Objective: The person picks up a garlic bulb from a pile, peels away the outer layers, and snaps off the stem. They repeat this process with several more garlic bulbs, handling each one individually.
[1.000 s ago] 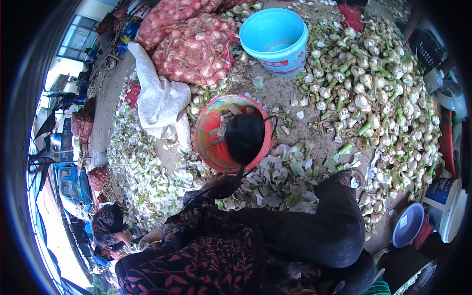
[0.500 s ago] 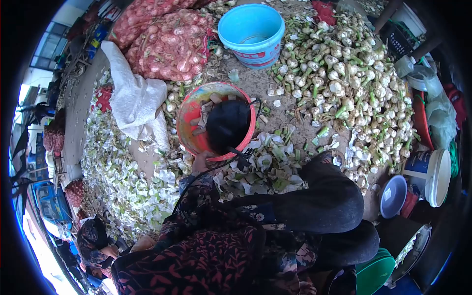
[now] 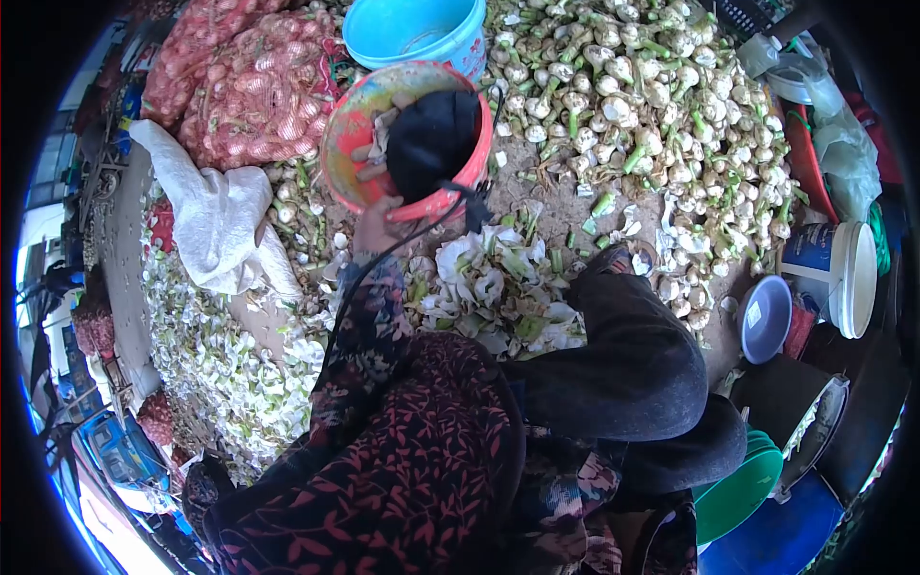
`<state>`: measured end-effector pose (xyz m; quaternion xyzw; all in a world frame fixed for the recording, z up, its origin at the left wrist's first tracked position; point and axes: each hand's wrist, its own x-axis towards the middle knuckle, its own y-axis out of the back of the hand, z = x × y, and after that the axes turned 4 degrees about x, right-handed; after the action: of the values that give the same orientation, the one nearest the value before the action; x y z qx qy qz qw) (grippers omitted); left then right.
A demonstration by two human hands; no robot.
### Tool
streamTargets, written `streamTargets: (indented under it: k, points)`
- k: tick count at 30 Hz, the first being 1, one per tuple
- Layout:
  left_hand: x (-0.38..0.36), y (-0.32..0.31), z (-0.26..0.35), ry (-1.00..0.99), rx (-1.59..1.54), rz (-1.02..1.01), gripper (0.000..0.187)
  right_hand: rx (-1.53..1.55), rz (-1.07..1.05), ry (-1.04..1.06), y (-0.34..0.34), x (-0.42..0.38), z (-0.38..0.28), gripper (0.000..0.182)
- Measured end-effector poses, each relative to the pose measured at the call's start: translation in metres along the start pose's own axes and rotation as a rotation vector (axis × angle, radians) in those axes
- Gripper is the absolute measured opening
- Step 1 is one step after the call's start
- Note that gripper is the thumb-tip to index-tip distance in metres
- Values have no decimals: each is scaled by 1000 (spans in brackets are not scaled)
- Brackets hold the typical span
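Observation:
My left hand (image 3: 378, 228) grips the near rim of a red bucket (image 3: 343, 158), which is tilted so its opening faces me. Inside lie a dark black object (image 3: 431, 144), whose kind I cannot make out, and several pale finger-like pieces (image 3: 372, 153). A black cord (image 3: 383, 254) runs from the bucket's near side down along my left sleeve. Just beyond, the red bucket's far rim overlaps a light-blue bucket (image 3: 412, 29) in view. Below the red bucket is a heap of white and green garlic peelings (image 3: 489, 287). My right hand is out of view.
A large pile of garlic bulbs (image 3: 632, 105) covers the ground at the right. Red mesh sacks of garlic (image 3: 259, 91) and a white woven sack (image 3: 225, 225) lie at the left. A purple basin (image 3: 767, 319) and a white-lidded bucket (image 3: 853, 278) stand by my knees.
My left hand and the red bucket have moved away from me, toward the light-blue bucket, which it now partly covers in view. The whole view has also shifted.

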<state>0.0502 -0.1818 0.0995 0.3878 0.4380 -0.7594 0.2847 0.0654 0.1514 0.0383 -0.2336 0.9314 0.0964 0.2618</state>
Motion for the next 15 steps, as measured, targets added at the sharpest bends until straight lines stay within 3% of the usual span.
streamTargets:
  k: [2,4,7,9,10,11,12,13,14,15]
  points:
    - [40,-7,-14,-53,-140,-112,30,18,75,-80,24,-17,22,36]
    - [3,-76,-45,-289,-78,-70,29,30,152,-155,46,-33,42,36]
    - [-4,-53,-83,-285,9,-277,37,55,253,-254,72,-58,71,36]
    - [-9,-23,-132,-632,764,50,49,72,316,-309,86,-74,89,36]
    - [21,24,-167,-794,1253,37,53,79,335,-334,91,-80,97,36]
    - [3,16,-182,-767,1575,-138,59,89,357,-355,95,-85,105,36]
    - [8,7,-200,-986,1844,-413,60,98,373,-373,98,-90,111,36]
    - [8,-12,-218,-1014,1880,-750,61,104,387,-396,101,-95,118,36]
    - [13,-17,-241,-1215,1924,-908,56,118,400,-415,103,-99,122,36]
    - [29,-11,-272,-1098,2134,-1064,52,123,412,-428,105,-101,124,36]
